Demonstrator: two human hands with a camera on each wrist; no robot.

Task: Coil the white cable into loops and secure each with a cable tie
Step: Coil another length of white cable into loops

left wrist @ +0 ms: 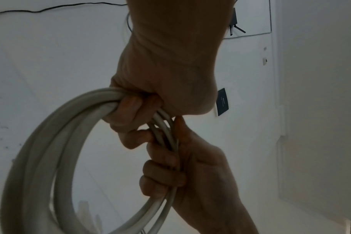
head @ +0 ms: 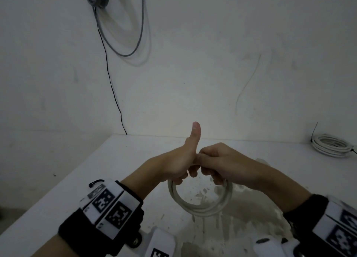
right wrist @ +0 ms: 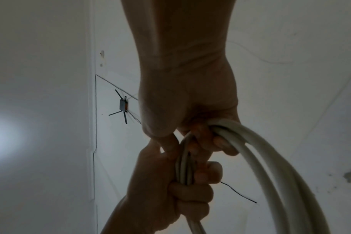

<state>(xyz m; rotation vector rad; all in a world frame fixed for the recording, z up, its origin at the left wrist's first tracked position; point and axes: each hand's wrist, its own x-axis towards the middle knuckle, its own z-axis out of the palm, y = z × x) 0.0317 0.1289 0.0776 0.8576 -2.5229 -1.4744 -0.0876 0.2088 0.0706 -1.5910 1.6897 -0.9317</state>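
Cable point(head: 201, 204) — white, gathered into a coil of several turns — hangs below both hands at lower centre of the head view, above the table point(head: 58, 189). The step in hand appears to be the coiling itself, at or near its end: the turns lie bunched together at the top of the coil, where both hands grip them. No tie is visible on this coil. The next move probably calls for one hand to hold the bunch alone while the other fetches a tie and wraps it round the gathered turns; the turns may spring apart if the grip slackens.

Left hand point(head: 179, 160): fingers point(left wrist: 130, 109) curled round the bunch, thumb raised straight and free of the cable.

Right hand point(head: 222, 164): fingers point(right wrist: 208, 139) curled round the same bunch just beside the left hand, the two hands touching.

A second coil point(head: 332, 144), white and already bound with a black tie point(head: 314, 133), lies on the table at the right edge of the head view, well apart. A grey cable point(head: 135, 28) hangs on the wall at upper left.
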